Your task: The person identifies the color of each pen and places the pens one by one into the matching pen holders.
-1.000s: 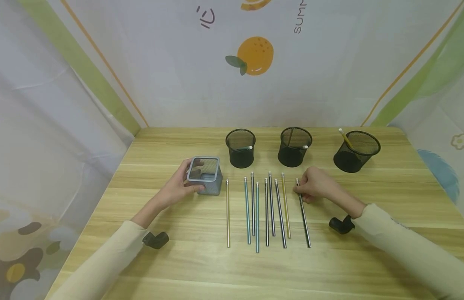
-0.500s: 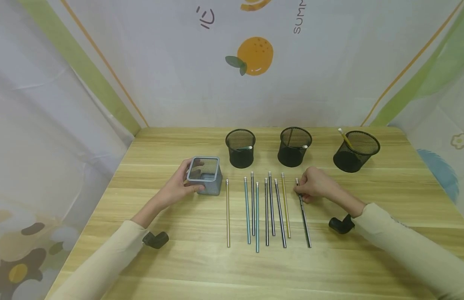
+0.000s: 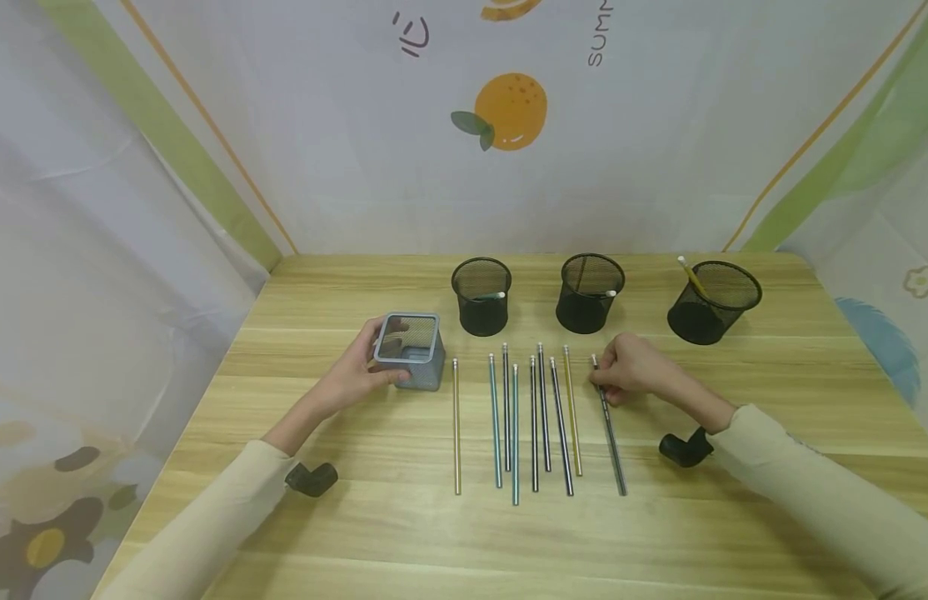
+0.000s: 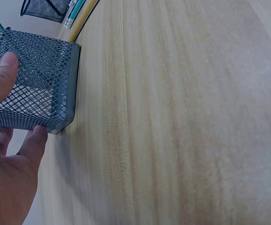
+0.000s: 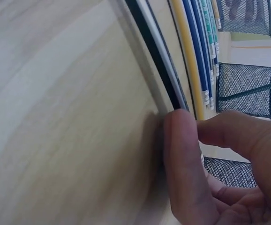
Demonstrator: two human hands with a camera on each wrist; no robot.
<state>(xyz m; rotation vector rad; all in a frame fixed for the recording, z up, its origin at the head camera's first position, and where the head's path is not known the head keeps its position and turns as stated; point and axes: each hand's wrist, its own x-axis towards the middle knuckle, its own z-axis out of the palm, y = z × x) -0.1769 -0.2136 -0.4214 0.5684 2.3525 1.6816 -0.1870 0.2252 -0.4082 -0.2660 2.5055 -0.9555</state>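
While the fingers (image 4: 34,143) of the left hand (image 3: 347,379) curl about a gray square mesh pencil holder (image 3: 426,377), parted by its width, with the thumb against one wall, the right hand (image 3: 636,368) has its fingers (image 5: 181,147) nearly closed, pinching a dark pencil (image 3: 612,446) close to its white eraser. From that pinch the pencil's shaft runs back toward the person; whether it lies flat on the surface (image 3: 374,525) cannot be told. The holder stands upright within the left fingers' grasp.

Just to the right of the left fingers and the holder lies a gold pencil (image 3: 456,433). Farther over, between the two sets of fingers, come two teal pencils (image 3: 516,437) and four dark blue pencils (image 3: 561,429), then a yellow pencil (image 3: 572,417), the nearest of these to the right fingers. All have their eraser ends turned away from the person.

Beyond the fingers, three round black mesh cups stand in a row: the left cup (image 3: 483,319), past the left fingers and to their right, holds a teal pencil; the middle cup (image 3: 581,317), just beyond the right fingers and to their left, holds a pencil with a white eraser; the right cup (image 3: 696,323), beyond the right fingers and to their right, has a leaning yellow one.
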